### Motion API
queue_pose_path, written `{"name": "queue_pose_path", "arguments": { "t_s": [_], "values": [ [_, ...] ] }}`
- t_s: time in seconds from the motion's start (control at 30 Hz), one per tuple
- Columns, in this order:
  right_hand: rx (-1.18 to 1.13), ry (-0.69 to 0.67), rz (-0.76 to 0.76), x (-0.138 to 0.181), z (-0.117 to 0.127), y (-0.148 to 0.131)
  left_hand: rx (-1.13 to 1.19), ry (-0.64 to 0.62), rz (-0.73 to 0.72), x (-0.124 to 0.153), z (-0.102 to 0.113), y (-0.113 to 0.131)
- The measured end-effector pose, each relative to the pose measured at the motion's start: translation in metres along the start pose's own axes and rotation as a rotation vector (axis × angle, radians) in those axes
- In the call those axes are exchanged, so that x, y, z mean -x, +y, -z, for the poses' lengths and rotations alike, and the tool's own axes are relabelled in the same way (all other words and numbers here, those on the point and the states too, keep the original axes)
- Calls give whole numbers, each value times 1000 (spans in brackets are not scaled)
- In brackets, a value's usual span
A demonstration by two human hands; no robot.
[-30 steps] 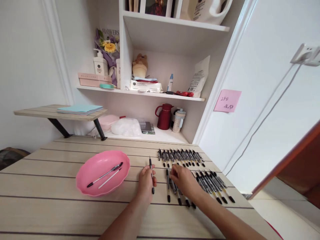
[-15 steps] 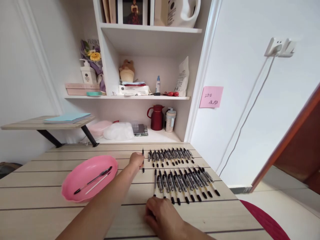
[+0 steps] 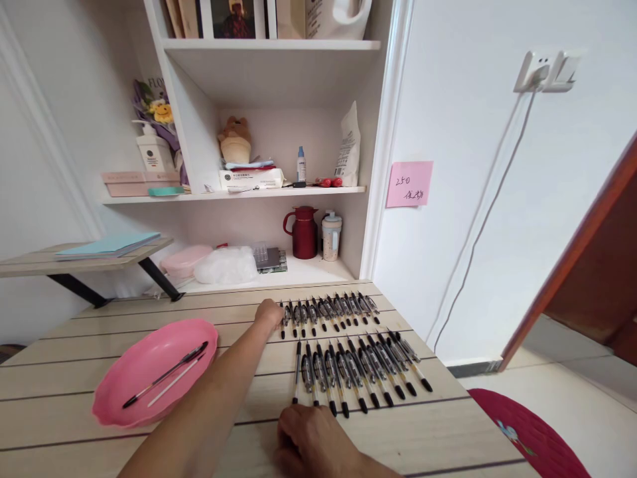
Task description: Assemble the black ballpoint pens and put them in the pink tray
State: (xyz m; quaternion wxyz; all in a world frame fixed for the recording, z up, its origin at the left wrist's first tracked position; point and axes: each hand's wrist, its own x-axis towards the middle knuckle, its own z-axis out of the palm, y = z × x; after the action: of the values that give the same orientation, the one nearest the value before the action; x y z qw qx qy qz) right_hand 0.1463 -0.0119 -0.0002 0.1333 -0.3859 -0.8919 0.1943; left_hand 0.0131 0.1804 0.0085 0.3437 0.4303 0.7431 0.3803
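My left hand is at the left end of the back row of pens, its fingers closed on the endmost black pen. That pen stands almost in line with its neighbours in the back row. Closer to me lies a second row of clear-barrelled pens with black ends. My right hand rests curled on the table, just below the lower left ends of this front row. Its fingertips are tucked under, and nothing shows in them. A slim pen without a visible clip leads the front row.
A pink scalloped dish at left holds a black pen and a thin white stick. Behind it stands a small raised shelf. Against the back, a red jug and a pale cup stand in the cabinet.
My left hand has brought its pen right, up to the end of the back row, closing the gap. My right hand stays by the front row. The view has shifted slightly.
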Motion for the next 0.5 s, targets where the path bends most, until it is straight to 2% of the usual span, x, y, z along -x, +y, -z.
{"name": "queue_pose_path", "arguments": {
  "t_s": [0.2, 0.37, 0.5],
  "values": [
    [-35, 4, -17, 0, 3, 0, -75, -57, 74, -2, -2, 2],
    [-50, 17, -15, 0, 2, 2, -114, -96, 73, -2, -1, 5],
    [-78, 36, -12, 2, 5, 0, -158, -128, 43, -1, 9, 8]
  ]
}}
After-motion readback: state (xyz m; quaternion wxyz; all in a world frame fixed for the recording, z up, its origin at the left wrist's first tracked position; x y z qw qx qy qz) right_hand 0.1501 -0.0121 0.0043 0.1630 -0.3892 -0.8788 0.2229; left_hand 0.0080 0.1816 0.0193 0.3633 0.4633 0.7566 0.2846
